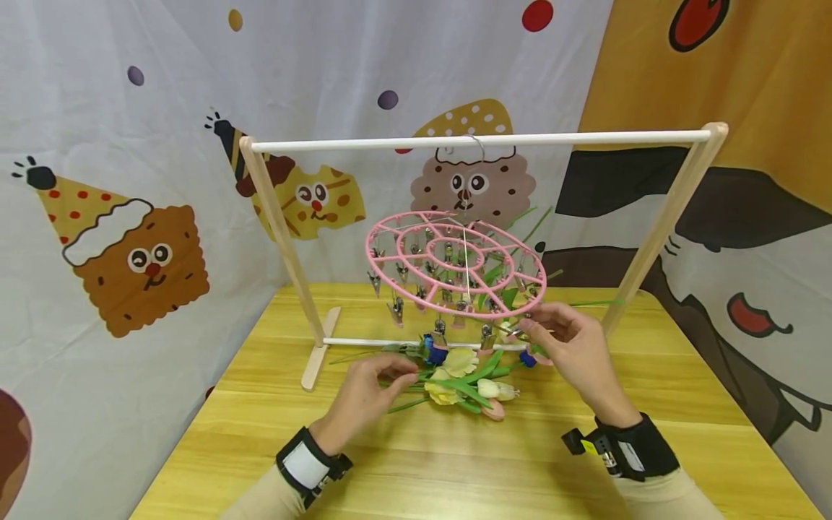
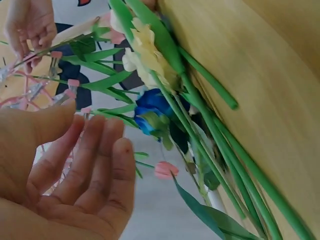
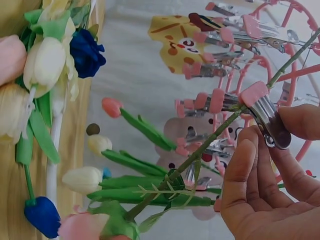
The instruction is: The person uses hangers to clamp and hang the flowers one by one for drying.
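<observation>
My right hand (image 1: pixel 565 343) is at the right rim of the pink round clip hanger (image 1: pixel 373 269). In the right wrist view its thumb and fingers pinch a metal clip (image 3: pixel 267 120) with pink tips. That clip sits over the stem of a pink rose (image 3: pixel 82 226), whose bloom points down and left. My left hand (image 1: pixel 373 390) is beside the flowers on the table, fingers loosely bent and nothing in them. Closest to it are yellow flowers (image 1: pixel 443 390) and a blue rose (image 1: pixel 434 350). Several tulips (image 3: pixel 82 180) hang head down from other clips.
A wooden rack with a white top bar (image 1: pixel 364 144) carries the hanger by its hook. Its lower white bar (image 1: pixel 364 341) runs behind the flowers. The table (image 1: pixel 260 440) is wood-patterned, with a cartoon-printed curtain (image 1: pixel 214 94) behind.
</observation>
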`<state>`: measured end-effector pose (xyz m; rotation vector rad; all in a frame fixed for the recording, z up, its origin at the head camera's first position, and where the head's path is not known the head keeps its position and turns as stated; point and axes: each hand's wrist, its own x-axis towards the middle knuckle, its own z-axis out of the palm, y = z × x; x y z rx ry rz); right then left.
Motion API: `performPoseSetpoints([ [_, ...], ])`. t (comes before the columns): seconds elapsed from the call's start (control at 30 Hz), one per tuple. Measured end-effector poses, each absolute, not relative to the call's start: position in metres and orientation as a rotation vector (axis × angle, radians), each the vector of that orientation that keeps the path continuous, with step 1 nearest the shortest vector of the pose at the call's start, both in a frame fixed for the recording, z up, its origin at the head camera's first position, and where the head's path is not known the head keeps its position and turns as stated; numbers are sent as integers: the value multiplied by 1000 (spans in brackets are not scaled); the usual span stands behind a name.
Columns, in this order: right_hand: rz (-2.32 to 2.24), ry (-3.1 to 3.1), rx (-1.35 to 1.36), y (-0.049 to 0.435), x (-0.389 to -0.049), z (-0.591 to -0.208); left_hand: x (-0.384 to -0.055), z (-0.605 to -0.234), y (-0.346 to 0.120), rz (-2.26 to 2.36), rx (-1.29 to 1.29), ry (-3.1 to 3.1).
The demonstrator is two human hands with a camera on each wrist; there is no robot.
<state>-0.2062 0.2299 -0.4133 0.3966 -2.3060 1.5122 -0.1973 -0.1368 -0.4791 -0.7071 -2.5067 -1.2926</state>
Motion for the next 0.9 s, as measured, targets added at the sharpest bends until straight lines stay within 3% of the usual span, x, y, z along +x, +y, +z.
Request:
performPoseSetpoints([
  [0.9,1563,-2260,321,243,-231,-413,-230,-511,-137,-539,-722,-2649],
])
